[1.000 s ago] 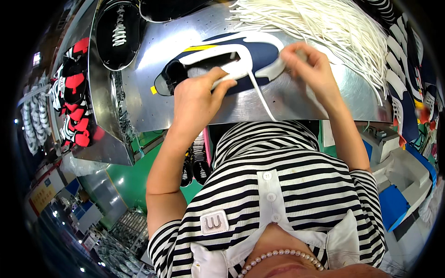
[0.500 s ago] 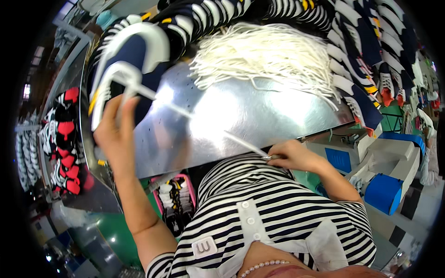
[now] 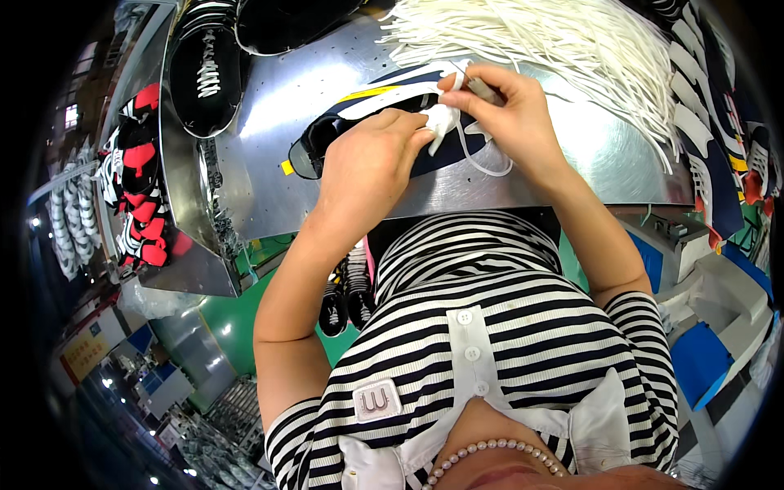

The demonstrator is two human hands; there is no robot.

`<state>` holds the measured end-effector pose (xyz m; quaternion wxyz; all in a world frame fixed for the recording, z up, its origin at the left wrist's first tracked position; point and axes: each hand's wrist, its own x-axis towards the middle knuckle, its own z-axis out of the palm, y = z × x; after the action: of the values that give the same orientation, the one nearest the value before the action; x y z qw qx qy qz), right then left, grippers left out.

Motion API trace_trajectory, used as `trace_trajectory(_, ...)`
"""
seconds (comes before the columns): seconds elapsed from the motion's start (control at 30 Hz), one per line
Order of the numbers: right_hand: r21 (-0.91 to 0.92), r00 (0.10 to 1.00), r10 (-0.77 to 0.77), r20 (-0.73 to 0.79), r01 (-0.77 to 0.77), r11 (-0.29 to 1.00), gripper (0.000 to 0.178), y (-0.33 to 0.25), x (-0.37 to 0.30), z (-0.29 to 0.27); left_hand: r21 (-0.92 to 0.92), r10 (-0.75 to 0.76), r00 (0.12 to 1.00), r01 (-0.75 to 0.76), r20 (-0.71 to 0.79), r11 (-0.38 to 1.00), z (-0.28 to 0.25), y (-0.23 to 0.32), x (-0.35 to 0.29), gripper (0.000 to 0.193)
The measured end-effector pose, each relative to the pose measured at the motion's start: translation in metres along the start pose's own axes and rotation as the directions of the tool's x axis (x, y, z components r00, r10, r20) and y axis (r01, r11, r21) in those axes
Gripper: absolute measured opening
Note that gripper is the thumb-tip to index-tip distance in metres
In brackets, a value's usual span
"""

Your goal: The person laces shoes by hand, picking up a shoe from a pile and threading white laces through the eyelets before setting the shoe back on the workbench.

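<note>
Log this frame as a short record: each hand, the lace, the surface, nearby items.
Left hand: pinching the white upper of a navy-and-white shoe
Right hand: gripping a slim grey tool beside the upper
White lace: looped below right hand
Surface: metal table
Nearby: white lace pile; black laced shoe, upper left

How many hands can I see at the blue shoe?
2: the left hand is on the blue shoe; the right hand, farther right, grips a small tool. Neither is hidden.
</note>
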<state>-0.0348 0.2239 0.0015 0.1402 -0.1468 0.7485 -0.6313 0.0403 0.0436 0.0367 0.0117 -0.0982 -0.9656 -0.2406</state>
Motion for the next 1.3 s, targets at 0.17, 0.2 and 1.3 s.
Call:
trace_trajectory(0.17, -0.045, 0.989, -0.146, -0.017, 0.145, 0.988, 0.023, 0.01, 0.016, 0.001, 0.065, -0.082, 0.997, 0.081, 0.016, 0.995, 0.01, 0.009, 0.019, 0.019)
trace_trajectory(0.2, -0.058, 0.974, -0.223, -0.051, 0.22, 0.974, 0.031, 0.014, 0.018, 0.002, 0.035, -0.148, 0.989, 0.147, 0.026, 0.989, 0.014, 0.007, 0.023, 0.018)
trace_trajectory(1.3, -0.668, 0.965, -0.244, 0.097, 0.245, 0.703, 0.019, 0.019, -0.032, 0.021, -0.302, 0.014, 1.0, -0.02, -0.023, 0.953, 0.035, -0.004, 0.006, 0.018)
